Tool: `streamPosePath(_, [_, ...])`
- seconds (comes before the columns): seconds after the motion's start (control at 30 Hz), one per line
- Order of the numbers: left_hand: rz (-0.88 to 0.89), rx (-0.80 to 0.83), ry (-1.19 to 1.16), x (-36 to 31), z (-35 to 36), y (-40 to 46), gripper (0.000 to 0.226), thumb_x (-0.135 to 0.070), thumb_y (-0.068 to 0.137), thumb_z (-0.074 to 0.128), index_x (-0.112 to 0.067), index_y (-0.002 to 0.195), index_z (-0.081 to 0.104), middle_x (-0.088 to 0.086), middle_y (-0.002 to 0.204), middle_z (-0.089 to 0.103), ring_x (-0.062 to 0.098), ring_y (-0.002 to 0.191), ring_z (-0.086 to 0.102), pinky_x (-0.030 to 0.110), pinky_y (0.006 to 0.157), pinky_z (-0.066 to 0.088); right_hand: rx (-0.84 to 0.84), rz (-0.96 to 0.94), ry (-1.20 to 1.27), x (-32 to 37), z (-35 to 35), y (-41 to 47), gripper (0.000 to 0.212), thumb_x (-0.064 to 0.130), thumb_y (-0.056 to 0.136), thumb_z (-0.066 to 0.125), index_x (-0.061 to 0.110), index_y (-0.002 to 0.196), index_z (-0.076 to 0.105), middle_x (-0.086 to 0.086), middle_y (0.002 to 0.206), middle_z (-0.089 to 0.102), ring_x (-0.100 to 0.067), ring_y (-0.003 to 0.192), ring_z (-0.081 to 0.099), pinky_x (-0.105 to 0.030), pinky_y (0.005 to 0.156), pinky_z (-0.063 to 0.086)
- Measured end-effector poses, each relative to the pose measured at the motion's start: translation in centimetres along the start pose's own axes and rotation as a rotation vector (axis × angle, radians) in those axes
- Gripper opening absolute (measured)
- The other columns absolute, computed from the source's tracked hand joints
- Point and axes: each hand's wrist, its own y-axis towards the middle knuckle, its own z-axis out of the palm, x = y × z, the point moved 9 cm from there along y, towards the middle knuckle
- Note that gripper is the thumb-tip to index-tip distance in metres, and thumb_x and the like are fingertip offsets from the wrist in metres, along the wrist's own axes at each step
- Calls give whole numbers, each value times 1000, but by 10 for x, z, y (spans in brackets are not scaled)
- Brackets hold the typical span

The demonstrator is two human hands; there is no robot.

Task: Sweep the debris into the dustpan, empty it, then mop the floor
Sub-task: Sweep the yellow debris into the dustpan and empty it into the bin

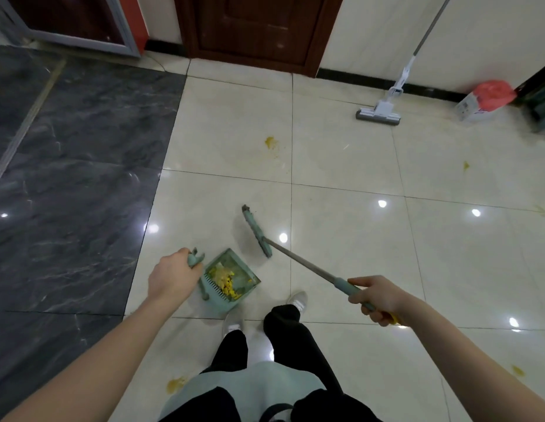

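No brand, label or writing can be read on any item; the white box (472, 107) by the far wall carries print too small to make out, and a red plastic bag (493, 93) lies on top of it. The left hand (170, 277) is curled round the upright handle of the green dustpan (231, 280), which sits on the cream tiled floor (356, 178) just ahead of the person's white shoes (297, 301). The pan holds a heap of yellow debris (224, 280) against its comb-toothed rear edge. The right hand (377, 300) grips the green sleeve of the broom (257, 231) handle, fingers wrapped round it; a yellow end piece shows behind the hand. The metal shaft runs forward and left to the green broom head, which is just beside the open mouth of the dustpan, apart from it; whether the bristles touch the floor cannot be told. Yellow-brown stains remain on the tiles: one ahead of the broom (270, 143), one further right (465, 164), one near the person's left side (175, 383) and one at the lower right (518, 370). A white flat mop (379, 112) stands against the far wall, its head on the floor, well apart from the sweeping area. A dark wooden door (256, 28) is set in the far wall, and dark grey marble flooring (67, 178) adjoins the cream tiles on the left.
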Motion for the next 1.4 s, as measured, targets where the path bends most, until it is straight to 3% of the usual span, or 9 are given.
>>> streamPosePath(0.23, [107, -7, 83, -84, -2, 11, 31, -51, 81, 48, -21, 81, 55, 7, 71, 65, 31, 68, 65, 33, 62, 52, -137, 23, 77, -24, -67, 23, 52, 7, 91, 61, 13, 141, 51, -9, 63, 47, -16, 36, 37, -18, 38, 30])
streamPosePath(0.37, [158, -34, 77, -159, 0, 31, 29, -46, 84, 53, -18, 80, 56, 9, 72, 65, 34, 71, 62, 32, 57, 45, -190, 43, 144, -47, -125, 34, 52, 6, 91, 62, 10, 142, 51, -10, 64, 49, -16, 37, 39, -19, 38, 32])
streamPosePath(0.47, [212, -37, 70, -225, 3, 50, 30, -49, 83, 53, -20, 81, 56, 7, 70, 66, 31, 68, 64, 34, 60, 50, -224, 57, 184, -70, -172, 37, 49, 4, 90, 63, 9, 137, 54, -11, 64, 51, -16, 37, 41, -19, 39, 33])
streamPosePath(0.6, [272, -45, 92, -324, 8, 71, 29, -51, 79, 55, -23, 81, 58, 5, 74, 67, 29, 69, 65, 33, 62, 53, -257, 80, 243, -105, -236, 37, 43, 2, 88, 64, 8, 129, 59, -11, 61, 51, -16, 35, 40, -19, 39, 31])
streamPosePath(0.73, [334, -77, 96, -426, 14, 82, 20, -39, 75, 66, -22, 83, 60, 8, 81, 66, 33, 79, 63, 31, 61, 46, -299, 104, 305, -138, -297, 39, 44, 2, 86, 64, 10, 130, 59, -11, 61, 53, -15, 33, 40, -19, 38, 32])
streamPosePath(1.07, [643, -115, 199, -678, 76, 116, 17, -38, 85, 59, -22, 89, 59, 13, 89, 68, 35, 86, 64, 36, 68, 50, -367, 115, 533, -185, -422, 71, 47, 4, 86, 65, 15, 131, 58, -10, 60, 53, -16, 34, 39, -21, 39, 31])
streamPosePath(1.4, [745, -65, 132, -979, 146, 197, 15, -38, 86, 57, -25, 94, 59, 11, 86, 69, 35, 81, 64, 34, 66, 51, -446, 124, 489, -180, -682, 122, 57, 7, 81, 65, 20, 136, 56, -7, 57, 54, -16, 33, 40, -19, 37, 30])
